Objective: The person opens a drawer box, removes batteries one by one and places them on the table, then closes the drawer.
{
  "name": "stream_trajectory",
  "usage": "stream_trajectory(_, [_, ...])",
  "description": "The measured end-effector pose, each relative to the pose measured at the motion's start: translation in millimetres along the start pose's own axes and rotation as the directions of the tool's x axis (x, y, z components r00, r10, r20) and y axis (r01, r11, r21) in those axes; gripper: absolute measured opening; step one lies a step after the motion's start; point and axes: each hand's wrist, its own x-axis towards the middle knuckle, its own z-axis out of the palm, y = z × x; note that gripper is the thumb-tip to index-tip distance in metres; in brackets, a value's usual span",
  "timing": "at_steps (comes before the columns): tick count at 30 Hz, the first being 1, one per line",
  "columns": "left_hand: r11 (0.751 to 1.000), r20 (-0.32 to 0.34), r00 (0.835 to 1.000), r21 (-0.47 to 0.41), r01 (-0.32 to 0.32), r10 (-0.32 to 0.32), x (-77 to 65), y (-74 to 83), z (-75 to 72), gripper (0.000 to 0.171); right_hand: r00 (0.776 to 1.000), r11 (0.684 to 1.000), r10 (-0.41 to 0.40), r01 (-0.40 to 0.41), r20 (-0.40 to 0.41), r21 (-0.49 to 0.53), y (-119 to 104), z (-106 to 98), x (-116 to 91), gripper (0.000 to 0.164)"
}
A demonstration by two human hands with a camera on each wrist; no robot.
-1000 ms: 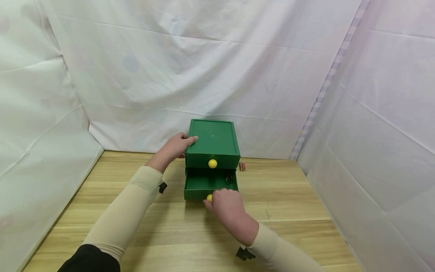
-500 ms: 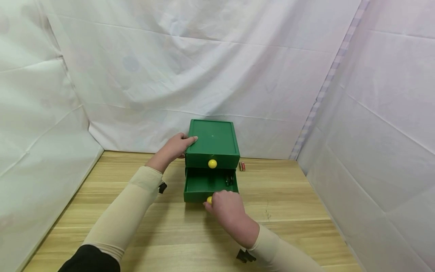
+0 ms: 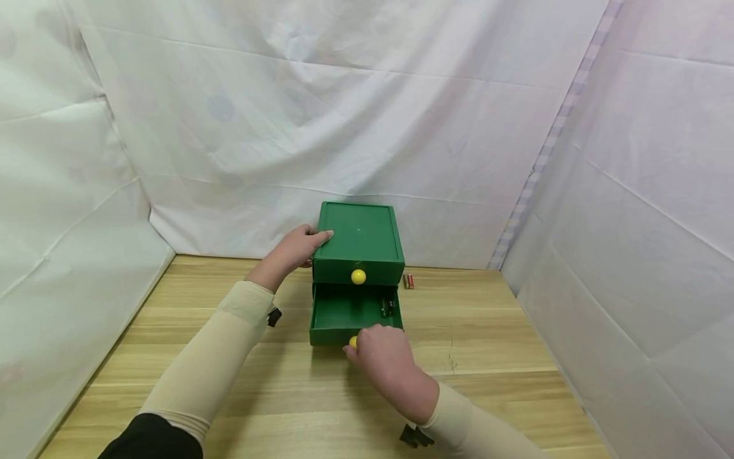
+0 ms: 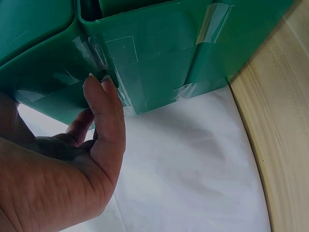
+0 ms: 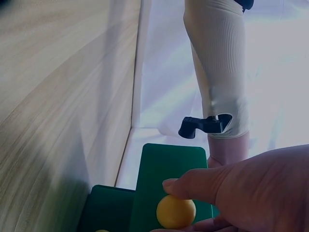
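Note:
A small green drawer cabinet [image 3: 362, 233] stands against the back cloth. My left hand [image 3: 294, 247] grips its left upper edge, thumb on the top and fingers bent against the taped side [image 4: 154, 58]. The lower drawer [image 3: 328, 336] is pulled partway out toward me. Its yellow knob [image 5: 176, 211] is pinched by my right hand [image 3: 385, 357], with the thumb over the knob. Small dark cylinders [image 3: 387, 307], like batteries, lie at the right inside this drawer. The upper drawer [image 3: 332, 271], with its own yellow knob [image 3: 358, 276], is closed.
Two small batteries [image 3: 409, 281] with red on them lie on the wooden table [image 3: 482, 331], just right of the cabinet. White cloth [image 3: 258, 127] hangs behind and on both sides. A black camera mount [image 5: 205, 125] sits at the left wrist.
The lower drawer has slid slightly farther out toward me, and my right hand has moved back with its knob. The dark cylinders inside show more fully. My left hand has stayed in place.

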Motion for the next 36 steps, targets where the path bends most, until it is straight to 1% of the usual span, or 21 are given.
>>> stream_trajectory(8, [1.0,0.0,1.0,0.006,-0.004,0.004,0.1,-0.4,-0.2,0.081,1.0,1.0,-0.003,0.003,0.018,0.003,-1.0,-1.6,-1.2,0.068])
stream_trajectory(16, [1.0,0.001,1.0,0.007,0.0,0.0,-1.3,1.1,-0.5,0.079,1.0,1.0,-0.012,0.012,0.027,0.02,-1.7,-3.3,-3.4,0.067])
stream_trajectory(26, [1.0,-0.003,1.0,0.003,-0.006,0.006,-1.6,0.5,0.2,0.078,1.0,1.0,-0.014,0.014,0.013,-0.012,-3.9,-4.5,-5.9,0.067])
stream_trajectory(36, [1.0,0.0,1.0,0.004,-0.009,0.009,-2.3,1.4,0.1,0.078,0.999,0.999,-0.033,0.033,0.016,0.0,-2.3,-5.4,-8.3,0.066])
